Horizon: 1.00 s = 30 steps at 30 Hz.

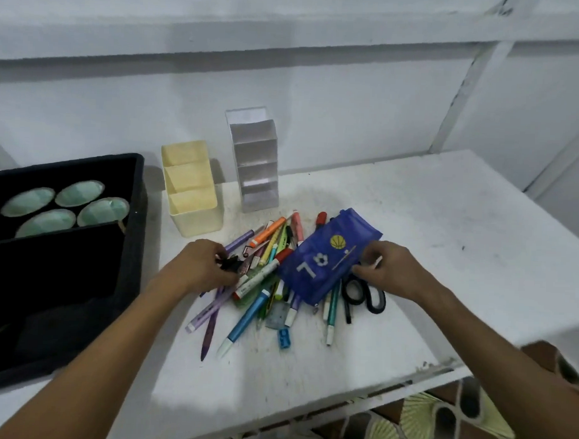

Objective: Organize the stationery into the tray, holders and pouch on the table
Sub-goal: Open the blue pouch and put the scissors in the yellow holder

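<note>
A heap of pens, markers and pencils (266, 277) lies in the middle of the white table (445, 231). A blue pouch (326, 260) rests on top of the heap at its right. My left hand (204, 265) is at the heap's left edge, fingers closed on a small black clip-like object (229, 263). My right hand (388, 268) pinches the pouch's right edge. Black-handled scissors (367, 296) lie under the pouch beside my right hand. A black tray (130, 233) stands at the left. A yellow holder (194, 189) and a white tiered holder (257, 162) stand behind the heap.
Several pale green cups (65, 205) sit in the tray's back compartment. A small blue sharpener (284, 338) lies at the heap's front. A white wall and shelf ledge run behind the holders. The table's front edge drops to a patterned floor (438, 421) at the lower right.
</note>
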Each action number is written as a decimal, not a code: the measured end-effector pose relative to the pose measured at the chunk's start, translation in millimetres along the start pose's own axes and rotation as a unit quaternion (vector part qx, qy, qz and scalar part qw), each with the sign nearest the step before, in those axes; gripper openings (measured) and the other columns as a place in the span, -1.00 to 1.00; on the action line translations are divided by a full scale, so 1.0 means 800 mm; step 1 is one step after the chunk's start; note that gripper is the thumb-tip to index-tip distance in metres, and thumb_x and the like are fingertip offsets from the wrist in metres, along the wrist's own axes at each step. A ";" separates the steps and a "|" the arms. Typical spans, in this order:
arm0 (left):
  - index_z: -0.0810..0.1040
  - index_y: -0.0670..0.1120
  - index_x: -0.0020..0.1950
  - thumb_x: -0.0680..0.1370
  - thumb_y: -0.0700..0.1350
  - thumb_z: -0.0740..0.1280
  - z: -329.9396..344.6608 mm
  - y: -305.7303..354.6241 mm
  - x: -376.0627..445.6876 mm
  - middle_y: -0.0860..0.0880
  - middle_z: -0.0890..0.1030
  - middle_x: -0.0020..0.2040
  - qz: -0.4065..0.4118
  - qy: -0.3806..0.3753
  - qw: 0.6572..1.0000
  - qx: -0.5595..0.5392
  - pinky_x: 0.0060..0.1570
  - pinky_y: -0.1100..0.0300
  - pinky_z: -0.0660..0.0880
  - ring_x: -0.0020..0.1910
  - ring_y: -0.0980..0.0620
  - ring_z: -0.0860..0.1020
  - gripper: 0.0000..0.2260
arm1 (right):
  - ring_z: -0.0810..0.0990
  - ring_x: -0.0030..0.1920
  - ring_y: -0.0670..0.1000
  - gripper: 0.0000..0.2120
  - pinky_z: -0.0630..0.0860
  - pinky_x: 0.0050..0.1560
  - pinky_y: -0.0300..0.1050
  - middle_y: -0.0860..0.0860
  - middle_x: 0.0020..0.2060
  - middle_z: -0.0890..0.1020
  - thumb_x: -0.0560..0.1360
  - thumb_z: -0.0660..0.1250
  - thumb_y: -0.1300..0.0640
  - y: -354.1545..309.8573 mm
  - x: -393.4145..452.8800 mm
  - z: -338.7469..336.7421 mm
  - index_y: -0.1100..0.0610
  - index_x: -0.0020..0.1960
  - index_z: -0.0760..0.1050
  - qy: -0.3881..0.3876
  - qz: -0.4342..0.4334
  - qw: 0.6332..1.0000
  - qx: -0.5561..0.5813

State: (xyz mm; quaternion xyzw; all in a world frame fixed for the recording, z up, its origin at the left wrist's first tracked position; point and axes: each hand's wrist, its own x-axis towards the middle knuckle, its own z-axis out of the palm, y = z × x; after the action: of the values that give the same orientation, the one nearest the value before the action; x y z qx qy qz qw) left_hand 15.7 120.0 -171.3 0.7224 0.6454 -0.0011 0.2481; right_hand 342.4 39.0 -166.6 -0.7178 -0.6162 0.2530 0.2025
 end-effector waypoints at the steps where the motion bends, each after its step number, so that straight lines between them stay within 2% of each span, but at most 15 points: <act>1: 0.58 -0.03 0.15 0.37 0.08 0.52 0.002 0.001 0.000 0.01 0.57 -0.03 0.002 -0.010 1.000 0.006 -0.33 0.30 0.39 -0.17 0.14 0.50 -0.60 | 0.50 -0.22 -0.08 -0.79 0.36 -0.29 -0.34 -0.01 -0.14 0.56 0.41 0.43 0.02 0.004 -0.011 0.003 0.10 -0.07 0.50 -0.009 0.023 1.000 -0.010; 3: 0.57 -0.03 0.15 0.40 0.08 0.50 0.004 0.003 0.000 0.00 0.57 -0.02 0.004 -0.025 1.000 0.012 -0.36 0.30 0.39 -0.18 0.13 0.50 -0.61 | 0.51 -0.09 -0.02 -0.48 0.43 -0.17 -0.24 0.05 0.00 0.53 0.36 0.42 -0.18 0.015 -0.024 0.016 0.12 0.17 0.46 -0.040 0.071 0.996 -0.046; 5: 0.57 -0.02 0.17 0.41 0.10 0.48 0.004 0.003 0.002 -0.01 0.58 0.00 0.008 -0.027 0.999 0.025 -0.34 0.28 0.40 -0.17 0.09 0.52 -0.60 | 0.52 -0.05 0.05 -0.40 0.51 -0.06 -0.06 0.10 -0.02 0.52 0.29 0.36 -0.34 0.026 -0.032 0.028 0.13 0.06 0.46 -0.047 0.103 0.992 -0.059; 6: 0.57 -0.02 0.18 0.41 0.11 0.48 0.004 0.003 0.003 -0.02 0.58 0.02 0.009 -0.028 0.999 0.029 -0.33 0.27 0.41 -0.16 0.08 0.52 -0.59 | 0.51 -0.08 0.06 -0.45 0.51 -0.08 -0.04 0.10 -0.08 0.49 0.28 0.33 -0.36 0.027 -0.036 0.031 0.12 -0.05 0.46 -0.043 0.112 0.991 -0.063; 8: 0.56 -0.03 0.21 0.42 0.13 0.47 0.003 0.002 0.004 -0.04 0.58 0.04 0.006 -0.040 0.999 0.025 -0.34 0.28 0.41 -0.16 0.07 0.53 -0.57 | 0.48 -0.20 0.04 -0.51 0.43 -0.26 -0.10 0.08 -0.20 0.44 0.29 0.33 -0.36 0.025 -0.040 0.033 0.10 -0.24 0.43 -0.031 0.123 0.991 -0.043; 10: 0.54 -0.04 0.22 0.41 0.14 0.48 0.002 0.001 0.005 -0.05 0.58 0.07 0.005 -0.049 0.998 0.029 -0.33 0.28 0.41 -0.13 0.05 0.53 -0.54 | 0.49 -0.35 0.02 -0.53 0.40 -0.39 -0.12 0.09 -0.31 0.49 0.28 0.40 -0.30 0.019 -0.043 0.034 0.13 -0.31 0.43 -0.014 0.133 0.991 0.010; 11: 0.54 -0.05 0.23 0.40 0.15 0.48 0.002 0.001 0.005 -0.06 0.58 0.10 0.007 -0.048 0.998 0.033 -0.29 0.26 0.42 -0.10 0.04 0.52 -0.52 | 0.54 -0.36 0.03 -0.56 0.47 -0.38 -0.08 0.09 -0.31 0.56 0.27 0.44 -0.24 0.020 -0.042 0.036 0.15 -0.27 0.48 -0.004 0.144 0.989 0.043; 13: 0.53 -0.06 0.25 0.38 0.16 0.49 0.002 0.001 0.004 -0.07 0.58 0.16 0.012 -0.045 0.998 0.040 -0.14 0.21 0.43 -0.03 0.02 0.50 -0.48 | 0.66 -0.27 0.06 -0.61 0.62 -0.21 0.02 0.12 -0.24 0.66 0.25 0.49 -0.11 0.018 -0.041 0.039 0.18 -0.14 0.53 0.023 0.177 0.977 0.116; 15: 0.53 -0.06 0.25 0.37 0.16 0.51 0.003 0.000 0.002 -0.08 0.57 0.17 0.016 -0.040 0.998 0.043 -0.07 0.19 0.43 -0.01 0.02 0.49 -0.46 | 0.67 -0.24 0.11 -0.60 0.64 -0.15 0.08 0.16 -0.23 0.67 0.22 0.51 -0.08 0.014 -0.040 0.043 0.19 -0.14 0.53 0.044 0.193 0.971 0.135; 17: 0.56 -0.07 0.21 0.36 0.10 0.53 0.002 0.000 -0.001 -0.09 0.58 0.12 0.023 -0.029 0.999 0.030 -0.09 0.19 0.43 -0.04 0.01 0.50 -0.51 | 0.62 -0.28 0.08 -0.62 0.60 -0.26 -0.01 0.12 -0.24 0.62 0.22 0.53 -0.02 0.006 -0.041 0.042 0.18 -0.16 0.46 0.059 0.209 0.966 0.141; 20: 0.60 -0.08 0.09 0.39 -0.02 0.53 -0.005 0.002 -0.006 -0.08 0.61 0.01 0.033 -0.013 0.999 0.003 -0.17 0.20 0.44 -0.11 0.01 0.53 -0.67 | 0.48 -0.33 -0.02 -0.61 0.41 -0.42 -0.17 0.05 -0.21 0.51 0.29 0.50 0.14 0.005 -0.039 0.030 0.16 -0.04 0.35 0.080 0.226 0.955 0.174; 23: 0.62 -0.07 -0.03 0.41 -0.09 0.50 -0.016 0.005 -0.011 -0.05 0.60 -0.10 0.047 0.005 0.999 0.002 -0.29 0.24 0.44 -0.21 0.07 0.52 -0.82 | 0.49 -0.40 0.06 -0.67 0.45 -0.46 -0.15 0.19 -0.18 0.57 0.32 0.44 0.28 0.008 -0.038 0.005 0.19 -0.01 0.37 0.081 0.211 0.947 0.227; 25: 0.63 -0.07 -0.07 0.43 -0.07 0.49 -0.025 0.006 -0.013 -0.04 0.61 -0.15 0.055 0.032 0.998 0.001 -0.29 0.22 0.45 -0.22 0.08 0.53 -0.86 | 0.54 -0.36 0.10 -0.70 0.54 -0.34 -0.04 0.22 -0.18 0.62 0.32 0.43 0.29 0.005 -0.039 -0.012 0.20 0.01 0.43 0.094 0.181 0.948 0.244; 27: 0.63 -0.06 -0.07 0.44 -0.05 0.47 -0.038 0.006 -0.016 -0.03 0.62 -0.18 0.057 0.060 0.996 -0.017 -0.27 0.20 0.47 -0.22 0.07 0.55 -0.87 | 0.58 -0.30 0.12 -0.78 0.54 -0.23 0.02 0.20 -0.22 0.65 0.34 0.42 0.24 -0.004 -0.040 -0.031 0.15 -0.04 0.49 0.131 0.145 0.952 0.236; 30: 0.64 -0.07 -0.04 0.46 -0.04 0.46 -0.060 0.010 -0.023 -0.03 0.63 -0.16 0.073 0.093 0.992 -0.041 -0.25 0.17 0.52 -0.21 0.04 0.57 -0.86 | 0.59 -0.27 0.16 -0.95 0.46 -0.25 -0.04 0.15 -0.27 0.65 0.40 0.38 0.13 -0.028 -0.039 -0.056 0.10 -0.15 0.55 0.185 0.079 0.956 0.213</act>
State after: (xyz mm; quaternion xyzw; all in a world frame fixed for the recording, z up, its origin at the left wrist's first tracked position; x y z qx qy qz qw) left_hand 4.8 119.6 -120.2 0.7537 0.6108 0.1112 0.2157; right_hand 348.9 13.0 -114.0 -0.7390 -0.4408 0.2560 0.4405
